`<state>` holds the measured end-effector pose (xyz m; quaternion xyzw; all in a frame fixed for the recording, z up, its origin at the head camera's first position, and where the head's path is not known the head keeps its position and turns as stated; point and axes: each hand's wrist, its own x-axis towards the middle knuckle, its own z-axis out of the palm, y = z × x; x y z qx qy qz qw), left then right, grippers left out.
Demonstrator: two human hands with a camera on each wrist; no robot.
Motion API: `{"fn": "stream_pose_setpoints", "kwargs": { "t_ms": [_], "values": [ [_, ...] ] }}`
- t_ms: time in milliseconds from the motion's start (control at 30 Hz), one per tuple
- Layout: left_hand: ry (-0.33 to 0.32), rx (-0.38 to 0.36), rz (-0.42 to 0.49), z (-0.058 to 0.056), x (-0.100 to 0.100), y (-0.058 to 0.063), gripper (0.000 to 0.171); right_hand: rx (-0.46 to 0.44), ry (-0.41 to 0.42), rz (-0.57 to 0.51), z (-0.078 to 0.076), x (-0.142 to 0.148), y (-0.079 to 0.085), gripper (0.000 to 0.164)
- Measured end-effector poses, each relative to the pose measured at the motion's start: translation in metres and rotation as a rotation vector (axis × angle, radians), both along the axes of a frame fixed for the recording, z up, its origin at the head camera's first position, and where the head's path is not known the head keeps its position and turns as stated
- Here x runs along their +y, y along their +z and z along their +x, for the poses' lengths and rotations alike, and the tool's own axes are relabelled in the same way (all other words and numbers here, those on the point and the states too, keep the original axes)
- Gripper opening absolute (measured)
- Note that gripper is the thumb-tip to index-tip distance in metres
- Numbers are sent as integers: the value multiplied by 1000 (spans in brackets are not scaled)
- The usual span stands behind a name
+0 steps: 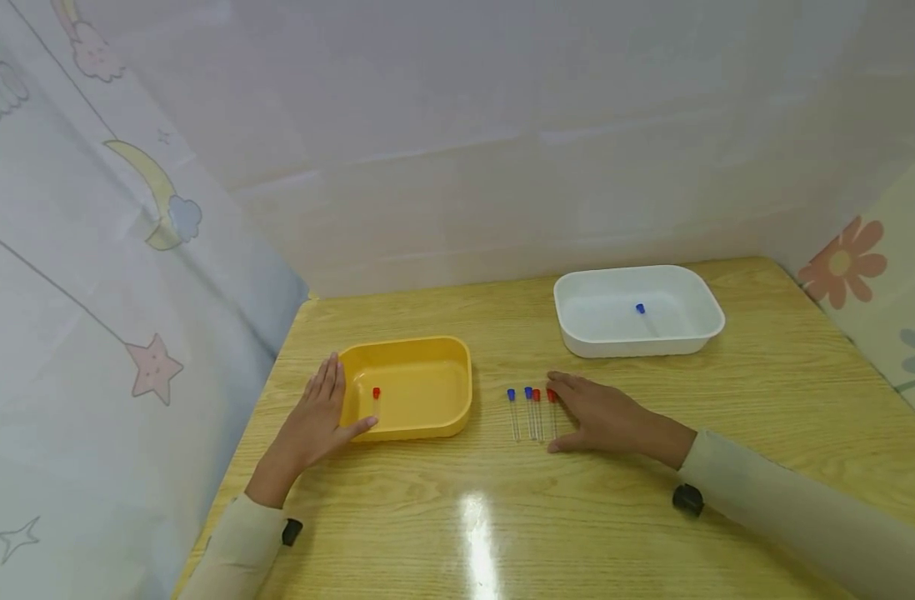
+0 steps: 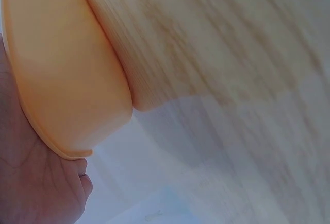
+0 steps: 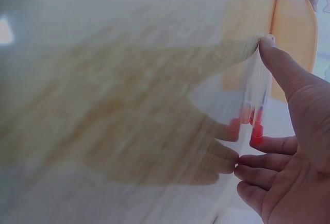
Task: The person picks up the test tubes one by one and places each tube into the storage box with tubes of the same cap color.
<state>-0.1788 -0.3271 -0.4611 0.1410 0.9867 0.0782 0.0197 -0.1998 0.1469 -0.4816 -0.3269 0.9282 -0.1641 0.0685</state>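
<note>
My left hand [image 1: 312,425] rests against the left end of a yellow tray [image 1: 457,417], fingers extended along its rim and thumb at the front edge. Inside that tray lies a clear tube with a red cap [image 1: 377,392]. Several capped clear tubes lie side by side on the table, among them a blue-capped tube [image 1: 512,396] at the left of the row. My right hand [image 1: 596,415] is at the row's right end beside a red-capped tube [image 3: 257,132]. Its thumb is near the tube's bottom end and its forefinger touches the cap, with the fingers spread rather than curled.
A white tray [image 1: 566,333] stands at the back right, holding a tube with a blue cap [image 1: 641,308]. The wooden table [image 1: 397,517] meets printed cloth [image 1: 442,167] at the back and sides.
</note>
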Motion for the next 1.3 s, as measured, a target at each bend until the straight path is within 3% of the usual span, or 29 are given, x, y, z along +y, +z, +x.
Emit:
{"fn": "stream_pose_setpoints", "kwargs": {
  "t_ms": [300,533,900,1300],
  "values": [
    [8,-6,13,1,-2,-1,114,14,-25,-15,-1,-1,0,106],
    [-11,33,22,0,-2,-2,113,1,-48,-37,-4,-4,7,102],
    [6,5,19,2,1,-2,113,29,-13,-56,-5,-8,17,101],
    [0,31,29,2,1,-1,113,80,32,-60,-5,-19,30,96]
  ]
}}
